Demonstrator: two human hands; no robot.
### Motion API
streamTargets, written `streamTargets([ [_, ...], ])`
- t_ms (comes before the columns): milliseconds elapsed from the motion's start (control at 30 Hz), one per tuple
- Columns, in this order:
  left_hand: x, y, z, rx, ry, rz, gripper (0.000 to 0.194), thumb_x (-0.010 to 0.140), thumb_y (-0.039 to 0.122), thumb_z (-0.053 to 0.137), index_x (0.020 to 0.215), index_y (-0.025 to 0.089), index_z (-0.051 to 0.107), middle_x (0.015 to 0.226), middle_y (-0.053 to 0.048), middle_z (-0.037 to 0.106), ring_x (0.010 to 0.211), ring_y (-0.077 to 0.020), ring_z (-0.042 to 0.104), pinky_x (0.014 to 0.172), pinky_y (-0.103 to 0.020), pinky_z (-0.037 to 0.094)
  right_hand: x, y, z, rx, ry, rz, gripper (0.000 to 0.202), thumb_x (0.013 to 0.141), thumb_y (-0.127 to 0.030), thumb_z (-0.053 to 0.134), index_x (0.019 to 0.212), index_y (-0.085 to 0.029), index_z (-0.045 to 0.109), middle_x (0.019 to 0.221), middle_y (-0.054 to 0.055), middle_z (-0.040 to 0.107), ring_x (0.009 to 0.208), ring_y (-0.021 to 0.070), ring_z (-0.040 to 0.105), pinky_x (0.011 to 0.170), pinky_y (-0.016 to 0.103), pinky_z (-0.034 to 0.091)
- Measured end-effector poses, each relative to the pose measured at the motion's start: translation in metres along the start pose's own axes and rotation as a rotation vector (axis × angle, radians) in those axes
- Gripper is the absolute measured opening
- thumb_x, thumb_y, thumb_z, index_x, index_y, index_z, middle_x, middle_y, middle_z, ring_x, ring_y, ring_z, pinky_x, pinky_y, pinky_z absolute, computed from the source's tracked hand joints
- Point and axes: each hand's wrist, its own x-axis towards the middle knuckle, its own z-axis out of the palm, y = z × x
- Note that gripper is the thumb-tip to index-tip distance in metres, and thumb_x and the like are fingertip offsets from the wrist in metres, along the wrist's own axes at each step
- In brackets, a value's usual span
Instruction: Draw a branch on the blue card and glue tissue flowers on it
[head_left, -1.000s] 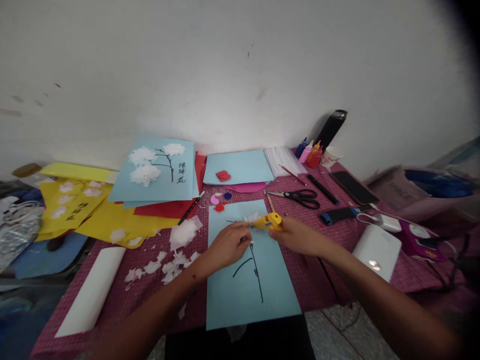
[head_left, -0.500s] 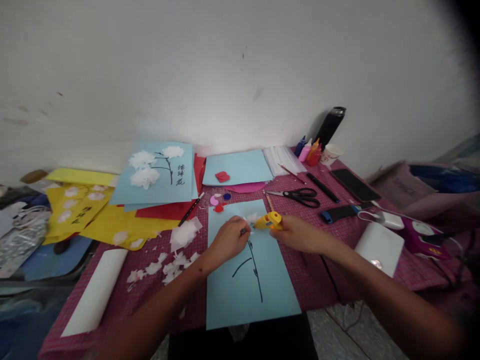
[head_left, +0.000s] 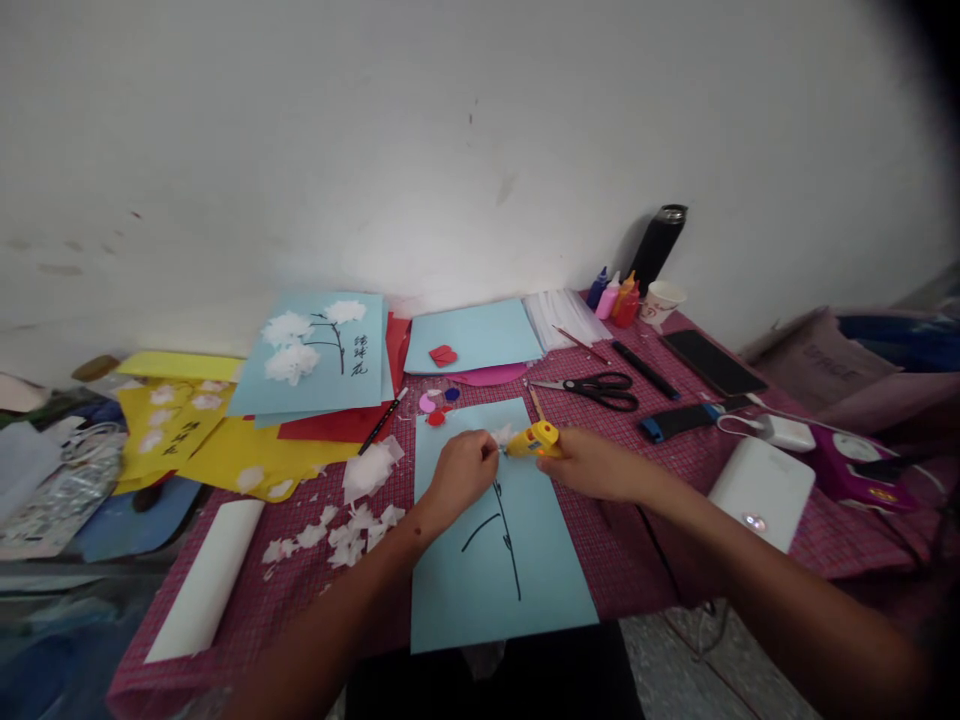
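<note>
"What moved?"

"I'm far away, looking through the head camera. My view swung a little, so all the stuff on the table slid. The left hand (head_left: pixel 461 470) is more curled up than it was. The right hand (head_left: pixel 592 462) and the yellow glue gun (head_left: pixel 536 438) moved only a tiny bit."

"Where is the glue gun?"

"It's over the top part of the blue sheet (head_left: pixel 450 590). From the left hand, it's at 2 o'clock. From the right hand, it's at 10 o'clock, and that hand is touching it."

"Which way does it point?"

"It lies sideways and a bit tipped. The fat yellow end is at 3 o'clock, and the nose points between 8 and 9, at the left fingers."

"And the white paper flower (head_left: pixel 502 434)?"

"It's just beside the nose, at 11 o'clock from it. The left fingers are nearer to it than the right ones. The black stem (head_left: pixel 510 545) runs down from there, toward 6 o'clock."

"What are my two hands doing?"

"The right one is wrapped round the back of the glue gun. I can't see if a finger is squeezing. The left fingers are curled in, but I can't tell if they're pinching something."
</note>
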Motion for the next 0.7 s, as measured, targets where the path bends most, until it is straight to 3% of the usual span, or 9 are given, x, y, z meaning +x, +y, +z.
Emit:
streamTargets([
  [500, 0.0044, 0.0042, 0.0052, 0.062, 0.009, -0.029, 0.009, 0.083, 0.016, 0.058, 0.079, 0.02, 0.065, 0.08, -0.002, 0.07, 0.072, -0.0164, 0.061, 0.067, -0.027, 0.041, 0.0003, -0.0015, -0.001, 0.078, 0.034, 0.002, 0.016, 0.081, -0.023, 0.062, 0.092, -0.02, 0.072, 0.078, 0.004, 0.072, 0.076, 0.0227, 0.065, 0.067, 0.028, 0.046],
  [700, 0.0053, 0.003, 0.0053, 0.067, 0.006, -0.017, 0.009, 0.083, 0.016, 0.059, 0.08, 0.019, 0.067, 0.079, -0.002, 0.07, 0.073, -0.0175, 0.062, 0.068, -0.028, 0.043, -0.0001, -0.0034, -0.0008, -0.017, 0.0, 0.06, 0.013, 0.082, -0.022, 0.058, 0.086, -0.017, 0.069, 0.071, 0.004, 0.068, 0.065, 0.0173, 0.059, 0.058, 0.025, 0.04],
])
